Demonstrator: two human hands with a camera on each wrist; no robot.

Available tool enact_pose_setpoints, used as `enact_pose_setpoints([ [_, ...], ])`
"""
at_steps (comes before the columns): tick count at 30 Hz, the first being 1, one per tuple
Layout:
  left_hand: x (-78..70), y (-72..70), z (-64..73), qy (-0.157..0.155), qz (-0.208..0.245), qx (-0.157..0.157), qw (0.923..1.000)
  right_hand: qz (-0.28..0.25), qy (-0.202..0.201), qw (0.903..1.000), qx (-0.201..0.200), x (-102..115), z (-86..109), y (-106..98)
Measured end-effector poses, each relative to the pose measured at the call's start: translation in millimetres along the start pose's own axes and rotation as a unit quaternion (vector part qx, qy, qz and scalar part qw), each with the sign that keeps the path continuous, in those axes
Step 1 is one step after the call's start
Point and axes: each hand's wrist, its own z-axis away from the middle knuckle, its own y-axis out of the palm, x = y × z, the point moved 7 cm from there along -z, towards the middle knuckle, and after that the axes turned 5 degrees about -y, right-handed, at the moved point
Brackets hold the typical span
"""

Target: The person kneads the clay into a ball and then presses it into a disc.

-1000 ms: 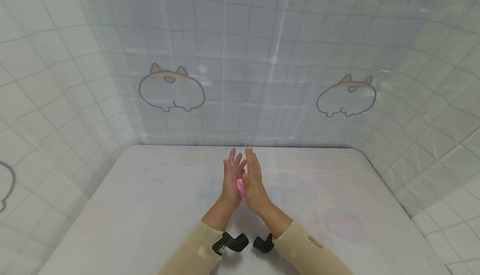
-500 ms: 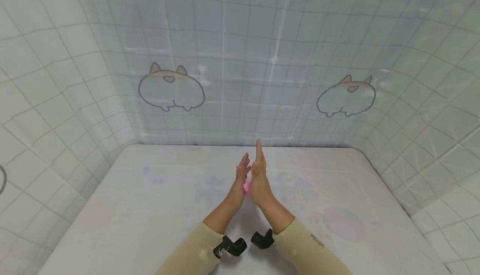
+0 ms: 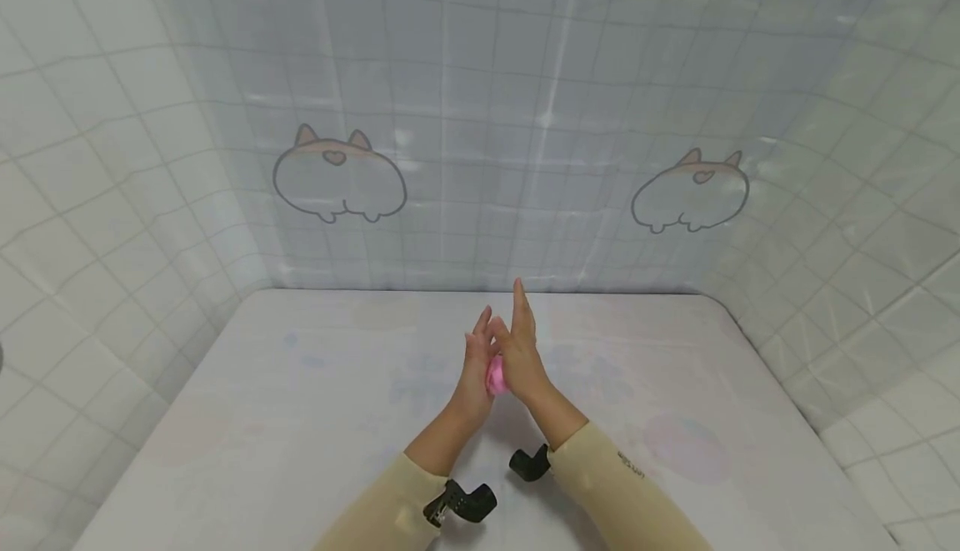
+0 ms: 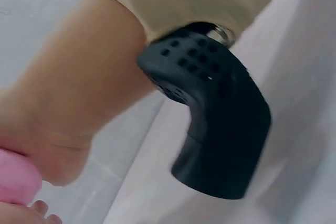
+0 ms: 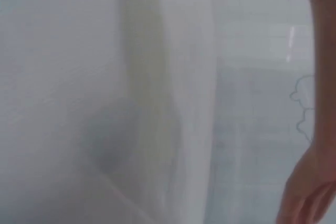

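A soft-looking pink lump (image 3: 497,375) sits between the two facing palms, held up over the table. My left hand (image 3: 474,368) presses against its left side, fingers straight and pointing away from me. Against its other side lies my right hand (image 3: 523,359), the index side straight and the thumb reaching toward the left fingers. In the left wrist view the pink lump (image 4: 18,178) shows below the heel of the left hand (image 4: 52,150), with a few fingertips (image 4: 41,208) under it. The right wrist view catches only part of the right hand (image 5: 310,195); the lump is hidden there.
A white table (image 3: 300,418) with faint coloured prints lies under the hands. Behind it and on both sides rise grid-patterned curtains (image 3: 480,159) with cartoon animals. Black curved wrist mounts (image 3: 468,503) stick out from both beige sleeves (image 3: 390,505).
Both hands have shifted slightly right. The right palm has slid and tilted against the left, the right thumb has swung toward the left fingers, and more of the pink lump shows.
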Motion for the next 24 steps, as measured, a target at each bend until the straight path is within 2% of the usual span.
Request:
enact_pose_setpoints([
  [2, -2.0, -2.7, 0.0, 0.005, 0.007, -0.008, 0.9999, 0.004, 0.003, 0.9999, 0.009, -2.1, 1.5, 2.7],
  [6, -11.3, -7.5, -0.9, 0.036, 0.006, -0.021, 0.9991, 0.019, 0.001, 0.9994, 0.030, -6.8, 7.2, 10.5],
  [11, -24.2, -10.4, -4.3, 0.076, -0.024, -0.039, 0.9961, 0.010, -0.017, 0.9986, 0.049, -5.1, 18.1, 17.7],
  [18, -24.1, -13.9, -12.0, 0.084, -0.120, -0.071, 0.9868, -0.090, -0.041, 0.9922, 0.076, 3.7, 31.2, 23.7],
  [24, -15.8, -18.5, -15.2, 0.066, -0.161, -0.087, 0.9810, -0.162, -0.076, 0.9805, 0.080, 19.9, 31.9, 22.7],
])
